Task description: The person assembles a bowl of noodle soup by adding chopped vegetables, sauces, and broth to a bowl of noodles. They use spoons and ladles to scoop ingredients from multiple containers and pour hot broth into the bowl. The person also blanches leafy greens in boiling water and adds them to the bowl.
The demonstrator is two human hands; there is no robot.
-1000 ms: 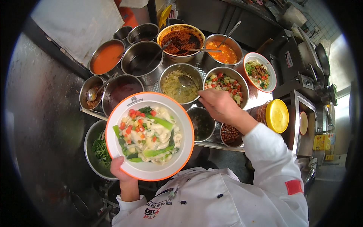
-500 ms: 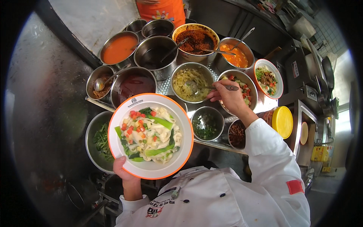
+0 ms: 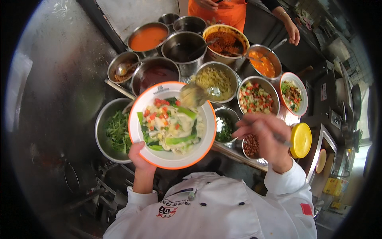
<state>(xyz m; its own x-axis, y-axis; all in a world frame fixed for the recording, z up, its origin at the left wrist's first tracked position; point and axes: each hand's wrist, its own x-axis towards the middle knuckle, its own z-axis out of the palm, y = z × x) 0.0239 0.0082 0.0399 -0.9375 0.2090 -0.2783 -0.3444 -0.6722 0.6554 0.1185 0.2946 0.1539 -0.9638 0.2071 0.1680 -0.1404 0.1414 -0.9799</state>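
Observation:
My left hand (image 3: pixel 142 157) grips the lower left rim of a white bowl with an orange edge (image 3: pixel 206 133). Wide pale noodles (image 3: pixel 175 129) lie in it with green stalks and diced red and pale vegetables. My right hand (image 3: pixel 268 137), smeared by motion, is closed round the handle of a spoon. The blurred head of the spoon (image 3: pixel 193 96), heaped with chopped yellow-green vegetables, hangs over the bowl's upper right rim. Just beyond it stands the steel pot of the same chopped vegetables (image 3: pixel 217 77).
Steel pots with orange soup (image 3: pixel 149 39), dark liquid and diced vegetables (image 3: pixel 256 97) crowd the counter. A bowl of green leaves (image 3: pixel 117 131) sits at left, a yellow lid (image 3: pixel 301 140) at right. Across the counter stands a person in an orange apron (image 3: pixel 227 14); another hand (image 3: pixel 292 32) shows nearby.
My right hand has drawn the spoon out of the chopped-vegetable pot, back toward me and over the noodle bowl. The view has shifted, and another hand now shows at the far right.

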